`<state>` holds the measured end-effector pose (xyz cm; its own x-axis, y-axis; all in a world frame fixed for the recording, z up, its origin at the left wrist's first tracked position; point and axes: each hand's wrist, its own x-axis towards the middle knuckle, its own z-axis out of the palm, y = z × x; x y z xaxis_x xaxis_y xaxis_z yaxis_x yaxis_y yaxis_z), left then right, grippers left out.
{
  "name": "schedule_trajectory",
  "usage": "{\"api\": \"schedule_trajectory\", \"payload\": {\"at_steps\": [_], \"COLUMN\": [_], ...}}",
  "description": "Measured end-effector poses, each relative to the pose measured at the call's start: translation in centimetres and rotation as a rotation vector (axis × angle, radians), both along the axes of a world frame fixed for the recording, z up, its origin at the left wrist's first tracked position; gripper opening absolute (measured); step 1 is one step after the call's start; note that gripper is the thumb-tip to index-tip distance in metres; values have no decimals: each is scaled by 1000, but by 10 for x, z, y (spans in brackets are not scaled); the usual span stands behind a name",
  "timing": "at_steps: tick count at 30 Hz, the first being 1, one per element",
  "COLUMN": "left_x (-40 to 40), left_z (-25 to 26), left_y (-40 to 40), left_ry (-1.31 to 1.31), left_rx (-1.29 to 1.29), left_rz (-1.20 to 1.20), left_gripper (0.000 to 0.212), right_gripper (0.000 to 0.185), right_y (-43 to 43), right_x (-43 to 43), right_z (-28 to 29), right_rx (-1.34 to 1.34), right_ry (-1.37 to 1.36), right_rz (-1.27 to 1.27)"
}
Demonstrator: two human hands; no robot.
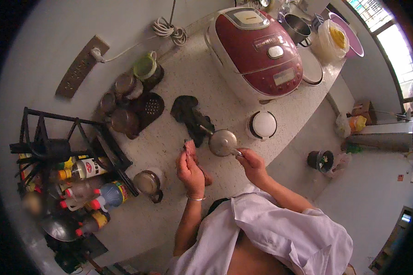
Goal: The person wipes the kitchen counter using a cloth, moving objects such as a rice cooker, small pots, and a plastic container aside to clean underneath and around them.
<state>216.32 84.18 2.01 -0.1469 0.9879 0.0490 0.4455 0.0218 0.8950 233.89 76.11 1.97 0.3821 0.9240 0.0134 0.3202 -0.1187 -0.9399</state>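
In front of me, over the speckled countertop, my right hand (254,165) grips the handle of a small metal pot (222,141). The pot has a round top with a central knob and a thin spout-like part pointing up and left. My left hand (190,172) holds a pinkish-red cloth (190,147), whose lower part shows beyond the fingers. A crumpled dark item (192,115), perhaps a cloth or bag, lies just behind the pot. To the right of the pot stands a white round-topped container (264,124). A lidded jar with a handle (147,182) is left of my left hand.
A large red-and-white rice cooker (258,51) occupies the back of the countertop (179,72). Jars (125,118), a green cup (145,67) and a black rack (72,137) with several bottles (112,196) line the left. A bin (320,161) stands on the floor at right.
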Motion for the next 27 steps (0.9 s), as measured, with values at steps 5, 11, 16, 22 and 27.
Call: {"api": "schedule_trajectory", "payload": {"at_steps": [5,11,16,22,27], "left_x": [21,31,18,1,-10], "left_z": [44,50,37,19,21], "left_y": [2,4,6,1,-3], "left_ry": [19,481,513,429,368], "left_rx": [255,546,688,798,700], "left_rz": [-129,-625,-693,-697,-573], "left_gripper": [19,26,28,25,12], "right_gripper": [12,19,18,18,17], "right_y": [-1,-2,1,1,1], "right_x": [-9,-15,-14,-23,-28], "right_z": [-15,-18,-15,-7,-9], "right_rx": [9,137,116,68,79], "right_ry": [32,-69,-106,-38,33], "right_rz": [100,165,178,170,141]}}
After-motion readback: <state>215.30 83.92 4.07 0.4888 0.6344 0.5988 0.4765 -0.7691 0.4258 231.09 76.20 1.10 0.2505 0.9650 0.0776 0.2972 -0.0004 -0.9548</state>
